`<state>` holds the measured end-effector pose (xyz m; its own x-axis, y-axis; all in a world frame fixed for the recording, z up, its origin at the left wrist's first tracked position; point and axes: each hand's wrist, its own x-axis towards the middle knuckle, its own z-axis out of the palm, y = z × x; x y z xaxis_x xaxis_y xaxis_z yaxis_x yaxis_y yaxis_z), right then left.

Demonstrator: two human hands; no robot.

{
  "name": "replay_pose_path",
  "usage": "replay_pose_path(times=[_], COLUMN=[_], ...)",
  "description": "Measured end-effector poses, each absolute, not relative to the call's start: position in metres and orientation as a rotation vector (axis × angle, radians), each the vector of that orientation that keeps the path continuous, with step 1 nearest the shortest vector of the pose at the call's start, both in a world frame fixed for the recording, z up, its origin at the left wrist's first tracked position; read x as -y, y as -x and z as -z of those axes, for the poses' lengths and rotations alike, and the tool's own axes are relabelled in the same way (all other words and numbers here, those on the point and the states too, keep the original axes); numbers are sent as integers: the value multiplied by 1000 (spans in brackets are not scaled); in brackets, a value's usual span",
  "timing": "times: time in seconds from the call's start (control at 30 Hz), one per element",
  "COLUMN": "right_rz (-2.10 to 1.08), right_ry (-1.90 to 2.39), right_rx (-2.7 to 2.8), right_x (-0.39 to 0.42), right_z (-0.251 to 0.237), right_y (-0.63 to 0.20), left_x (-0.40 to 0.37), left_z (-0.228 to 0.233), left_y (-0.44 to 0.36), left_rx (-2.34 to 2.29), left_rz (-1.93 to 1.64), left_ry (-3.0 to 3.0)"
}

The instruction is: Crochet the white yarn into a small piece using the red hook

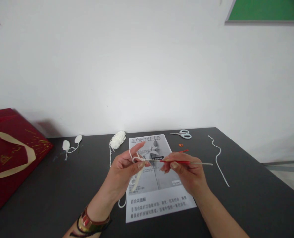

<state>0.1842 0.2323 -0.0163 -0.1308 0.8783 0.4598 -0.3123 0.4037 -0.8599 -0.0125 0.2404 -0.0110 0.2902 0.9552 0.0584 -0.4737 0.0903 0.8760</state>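
My left hand point(126, 168) pinches white yarn point(135, 158) between thumb and fingers, with a strand looped round the raised index finger. In my right hand point(184, 168) is a crochet hook point(181, 162) with a red grip, held level and pointing left. Its thin metal end reaches the yarn at my left fingertips; whether the tip is inside a loop is too small to tell. Below both hands lies a printed sheet point(159, 211) with a flower picture and text. A white ball of yarn point(117, 140) rests behind my left hand, a strand trailing from it.
Scissors point(184, 133) lie at the back of the dark table point(241, 198), near a small orange stitch marker point(181, 145). A loose white strand point(218, 158) is at right. Two small white crocheted pieces point(66, 145) lie at left, beside a red gift bag point(10, 155). A wall stands behind.
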Motion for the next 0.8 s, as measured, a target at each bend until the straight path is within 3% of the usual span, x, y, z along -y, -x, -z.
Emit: replay_pose_path(times=[0.8], right_rz=[-1432], right_ry=[714], right_rx=[1003], right_x=[-237], right_z=[18], right_y=[-169], left_x=[-244], left_z=[10], left_y=[13], left_rx=[-936], left_rz=[-1212], left_ry=[-1148])
